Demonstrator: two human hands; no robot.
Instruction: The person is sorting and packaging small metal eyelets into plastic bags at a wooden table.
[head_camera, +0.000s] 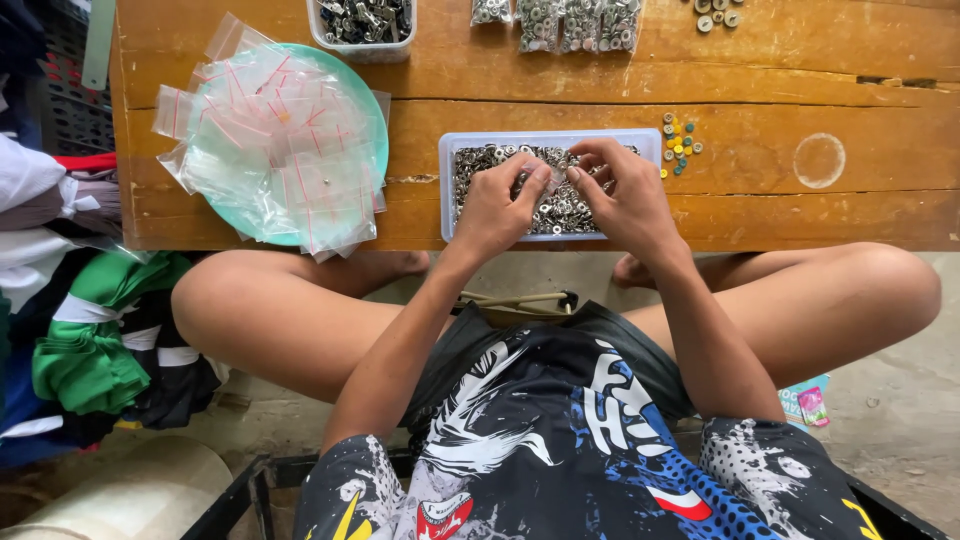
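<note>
A clear plastic tray (447, 190) full of small silver metal rings stands near the front edge of a low wooden table (780, 170). Both hands hover over it. My left hand (497, 205) and my right hand (625, 195) meet above the rings, fingertips pinched together on a small clear plastic bag (556, 178). What is inside the bag is too small to tell.
A mint green plate (375, 120) piled with small clear zip bags lies at the left. A tub of metal parts (362, 25) and filled bags (565, 25) sit at the far edge. Small coloured beads (680, 145) lie right of the tray. Folded clothes (85, 350) lie on the floor at left.
</note>
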